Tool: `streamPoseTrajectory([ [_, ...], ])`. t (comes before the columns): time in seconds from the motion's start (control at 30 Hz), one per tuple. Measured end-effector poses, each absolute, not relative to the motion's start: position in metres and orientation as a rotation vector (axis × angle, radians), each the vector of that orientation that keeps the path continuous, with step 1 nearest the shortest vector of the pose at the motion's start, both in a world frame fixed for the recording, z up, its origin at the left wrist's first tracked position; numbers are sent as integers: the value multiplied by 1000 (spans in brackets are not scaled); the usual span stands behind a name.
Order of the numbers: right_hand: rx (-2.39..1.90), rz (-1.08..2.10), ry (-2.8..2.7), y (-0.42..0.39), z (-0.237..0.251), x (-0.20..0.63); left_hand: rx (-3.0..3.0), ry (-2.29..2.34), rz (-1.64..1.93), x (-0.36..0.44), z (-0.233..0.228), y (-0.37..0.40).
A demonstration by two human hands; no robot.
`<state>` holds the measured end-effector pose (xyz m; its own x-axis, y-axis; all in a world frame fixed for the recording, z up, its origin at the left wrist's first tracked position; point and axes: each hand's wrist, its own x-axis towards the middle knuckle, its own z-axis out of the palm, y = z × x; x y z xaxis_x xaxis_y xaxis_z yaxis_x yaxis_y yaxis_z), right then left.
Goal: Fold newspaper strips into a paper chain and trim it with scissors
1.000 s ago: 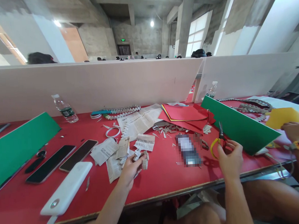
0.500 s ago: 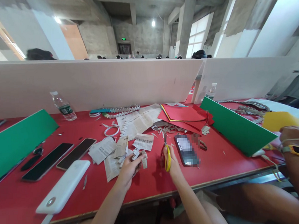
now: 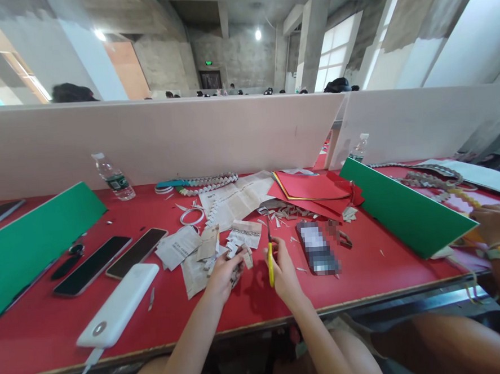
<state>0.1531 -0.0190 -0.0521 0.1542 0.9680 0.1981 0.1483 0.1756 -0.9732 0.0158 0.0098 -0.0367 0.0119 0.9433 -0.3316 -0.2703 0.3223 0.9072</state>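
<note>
My left hand (image 3: 227,272) is closed around a folded paper strip (image 3: 247,257), whose end sticks out past the fingertips. To its right, my right hand (image 3: 280,267) grips yellow-handled scissors (image 3: 271,263), blades pointing away from me toward the paper scraps. Whether the blades are apart is hard to make out. Left of and beyond my left hand lie pieces of newspaper (image 3: 178,246) and a brown paper piece (image 3: 208,243). Small folded paper bits (image 3: 294,211) are heaped beyond the scissors.
Phones (image 3: 93,265), a white power bank (image 3: 118,305) and a tape roll (image 3: 191,216) lie leftward. Red paper sheets (image 3: 313,186) lie at the back. Green boards (image 3: 407,205) stand at both sides. A water bottle (image 3: 114,178) stands by the partition. A co-worker's hand (image 3: 495,223) is far right.
The scissors have turned so their handles show more edge-on, and the right hand has shifted slightly left relative to the table. The view has shifted a little. Both hands keep their holds.
</note>
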Motion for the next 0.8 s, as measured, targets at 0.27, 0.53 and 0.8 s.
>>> streamPoseTrajectory([
  [0.27,-1265,765,-1539,-21,-46,155,678,1102,1181,15,-25,13],
  [0.53,-1334,758,-1569,-22,-43,162,705,971,1391,15,-20,20],
  [0.8,-1210,972,-1540,-26,-40,168,733,1035,1493,21,-6,17],
])
